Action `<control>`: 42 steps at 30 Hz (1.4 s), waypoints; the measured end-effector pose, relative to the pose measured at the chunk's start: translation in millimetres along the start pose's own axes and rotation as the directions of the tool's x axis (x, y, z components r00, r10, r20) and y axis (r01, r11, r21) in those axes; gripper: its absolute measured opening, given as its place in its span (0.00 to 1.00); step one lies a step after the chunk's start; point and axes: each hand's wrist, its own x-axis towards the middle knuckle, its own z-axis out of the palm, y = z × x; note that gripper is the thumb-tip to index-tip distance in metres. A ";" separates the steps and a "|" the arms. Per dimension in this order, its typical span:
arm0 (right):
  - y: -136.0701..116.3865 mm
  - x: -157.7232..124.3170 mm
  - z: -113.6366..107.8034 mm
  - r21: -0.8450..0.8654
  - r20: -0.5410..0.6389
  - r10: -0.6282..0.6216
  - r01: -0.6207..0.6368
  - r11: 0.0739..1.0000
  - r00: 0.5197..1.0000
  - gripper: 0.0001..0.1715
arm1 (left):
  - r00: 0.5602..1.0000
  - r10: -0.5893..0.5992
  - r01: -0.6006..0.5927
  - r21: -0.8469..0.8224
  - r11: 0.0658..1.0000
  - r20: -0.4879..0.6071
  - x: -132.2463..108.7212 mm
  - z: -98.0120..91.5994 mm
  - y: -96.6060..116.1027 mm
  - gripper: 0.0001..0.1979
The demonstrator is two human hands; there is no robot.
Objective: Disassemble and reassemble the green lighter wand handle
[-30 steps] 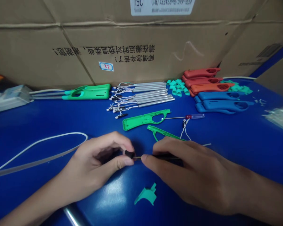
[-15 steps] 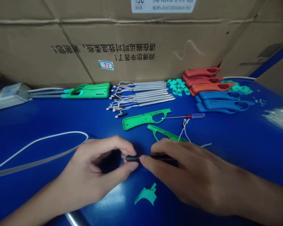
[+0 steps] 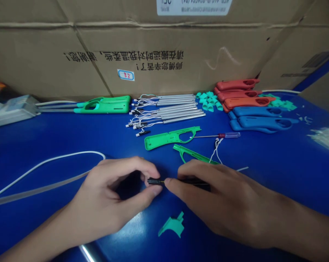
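Note:
My left hand pinches the end of a small black cylindrical part between thumb and forefinger, low over the blue table. My right hand lies palm down beside it, its fingertips closed on the thin black rod that runs out of that part. A green shell half lies partly under the right hand's knuckles, with white wires looping up behind. A second green shell half lies just beyond. A small teal trigger piece rests in front of my hands.
Along the back stand cardboard boxes. In front of them lie an assembled green lighter, metal tubes with wires, teal caps, red shells, blue shells and a small screwdriver. A white strap loops at left.
The black part in my left fingers has slid onto the thin rod, closing the gap to my right fingertips. The view shifted slightly; the hands stay in place.

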 end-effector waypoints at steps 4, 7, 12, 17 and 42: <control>0.8 -0.7 1.9 0.011 -0.009 -0.020 0.020 1.000 1.000 0.20 | 1.000 0.010 -0.010 0.007 1.000 0.011 0.1 0.8 0.0 0.10; 1.5 -1.9 2.7 0.021 -0.001 -0.023 0.023 1.000 1.000 0.20 | 1.000 0.004 -0.004 0.010 1.000 0.003 0.9 1.5 0.5 0.10; 2.6 -4.0 3.0 0.021 -0.001 -0.042 0.042 0.999 0.999 0.20 | 1.000 -0.008 0.008 -0.001 1.000 0.002 0.2 2.1 1.0 0.10; 1.3 -3.0 3.3 0.012 -0.050 -0.051 0.052 0.999 0.997 0.19 | 1.000 -0.011 0.011 0.002 1.000 -0.006 0.9 3.2 1.3 0.09; 0.6 -0.6 4.7 0.001 -0.181 -0.063 0.064 0.998 0.981 0.21 | 0.998 -0.046 0.046 -0.015 0.999 -0.042 0.3 7.5 1.2 0.04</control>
